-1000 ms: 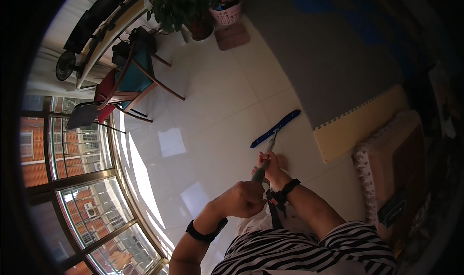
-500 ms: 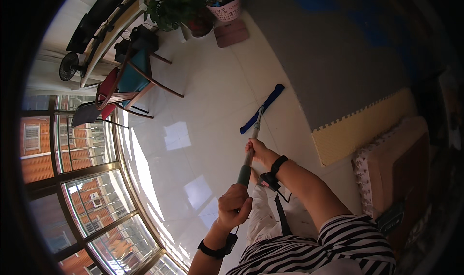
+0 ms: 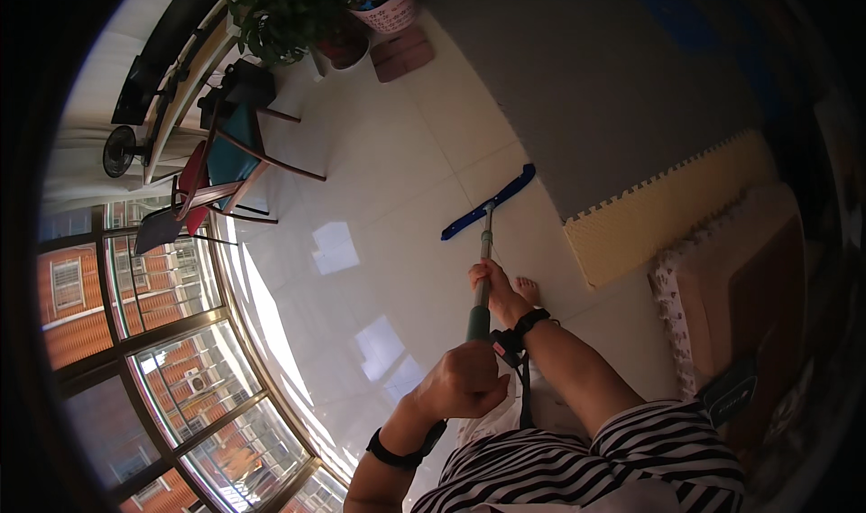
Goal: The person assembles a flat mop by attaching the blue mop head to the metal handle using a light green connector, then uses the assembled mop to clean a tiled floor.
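Observation:
A long-handled flat mop (image 3: 479,325) runs away from me, with a grey pole, a green grip section and a narrow blue head (image 3: 492,203) lying on the pale tiled floor (image 3: 397,170). My left hand (image 3: 462,382) is closed round the near end of the handle, at the green grip. Farther along, my right hand (image 3: 494,288) is wrapped round the grey pole. Both wrists wear black bands. The mop head's right end lies close to the grey mat's edge. A bare foot (image 3: 528,290) shows just beyond my right hand.
At right lie a grey floor mat (image 3: 613,98) with a yellow toothed border (image 3: 667,211) and a brown cushioned piece (image 3: 722,279). Chairs (image 3: 236,152) and a desk stand at far left. Beyond are a plant (image 3: 289,13), a pink basket (image 3: 386,10) and a scale-like pad (image 3: 402,55). Windows (image 3: 198,378) line the left.
The mop head has swung slightly and sits flatter across the floor. Both hands have shifted a little to the right with the handle, and my foot has come into sight.

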### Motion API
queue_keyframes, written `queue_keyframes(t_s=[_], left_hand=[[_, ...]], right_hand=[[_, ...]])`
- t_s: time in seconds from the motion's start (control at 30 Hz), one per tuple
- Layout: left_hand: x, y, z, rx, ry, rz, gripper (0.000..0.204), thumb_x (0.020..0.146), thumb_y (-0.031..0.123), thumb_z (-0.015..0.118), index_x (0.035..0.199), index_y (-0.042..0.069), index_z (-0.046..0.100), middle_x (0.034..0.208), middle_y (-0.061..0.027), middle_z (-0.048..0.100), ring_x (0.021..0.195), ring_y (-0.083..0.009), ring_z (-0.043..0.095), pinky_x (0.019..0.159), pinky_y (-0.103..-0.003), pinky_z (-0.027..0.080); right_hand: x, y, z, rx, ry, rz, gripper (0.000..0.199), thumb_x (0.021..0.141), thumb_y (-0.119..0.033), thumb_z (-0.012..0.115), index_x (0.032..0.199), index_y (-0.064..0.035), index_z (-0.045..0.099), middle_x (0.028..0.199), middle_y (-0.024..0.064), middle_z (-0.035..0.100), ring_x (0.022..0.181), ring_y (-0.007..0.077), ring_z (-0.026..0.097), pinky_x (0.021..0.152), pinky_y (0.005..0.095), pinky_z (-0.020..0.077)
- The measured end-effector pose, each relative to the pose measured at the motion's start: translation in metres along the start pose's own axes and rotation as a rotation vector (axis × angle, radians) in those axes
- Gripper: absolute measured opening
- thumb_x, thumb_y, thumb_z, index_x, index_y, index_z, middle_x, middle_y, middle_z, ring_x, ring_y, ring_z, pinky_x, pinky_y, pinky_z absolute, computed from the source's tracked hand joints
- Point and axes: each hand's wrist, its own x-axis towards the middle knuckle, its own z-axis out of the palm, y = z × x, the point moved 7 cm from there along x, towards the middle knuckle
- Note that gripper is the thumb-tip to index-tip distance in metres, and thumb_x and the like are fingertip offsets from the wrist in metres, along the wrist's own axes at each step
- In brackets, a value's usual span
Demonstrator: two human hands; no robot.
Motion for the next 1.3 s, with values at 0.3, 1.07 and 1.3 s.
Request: queue_keyframes(t_s=[0.3,1.07,1.3], left_hand=[[-0.073,0.027,0.015,-0.046,-0.102,-0.021,0.028,0.063,-0.004,0.060,0.044,0.003,0.040,0.046,-0.0061,0.041,0.045,-0.0227,0.044,0.049,-0.032,0.041],[-0.045,-0.047,-0.049,-0.013,0.621,-0.445,0.084,0.053,0.021,0.081,0.123,0.004,0.036,0.119,-0.0116,0.047,0.114,-0.0256,0.041,0.097,-0.038,0.029],[-0.011,-0.109,-0.092,0.139,1.233,-0.268,0.011,0.080,0.005,0.056,0.079,0.004,0.045,0.068,-0.0034,0.053,0.068,-0.0131,0.050,0.092,-0.041,0.035]], right_hand=[[-0.031,0.028,-0.068,0.080,-0.046,0.009,0.021,0.084,-0.010,0.046,0.066,-0.0079,0.036,0.056,0.0004,0.037,0.048,0.0102,0.041,0.047,0.0215,0.0433],[0.036,0.041,0.047,-0.810,0.140,-0.004,0.010,0.087,-0.011,0.041,0.080,-0.0037,0.039,0.067,0.0065,0.046,0.063,0.0152,0.048,0.067,0.0304,0.0485],[0.029,0.077,0.104,-1.325,0.007,0.335,0.029,0.087,-0.036,0.044,0.098,-0.0082,0.042,0.089,0.0066,0.050,0.076,0.0144,0.054,0.072,0.0296,0.0482]])
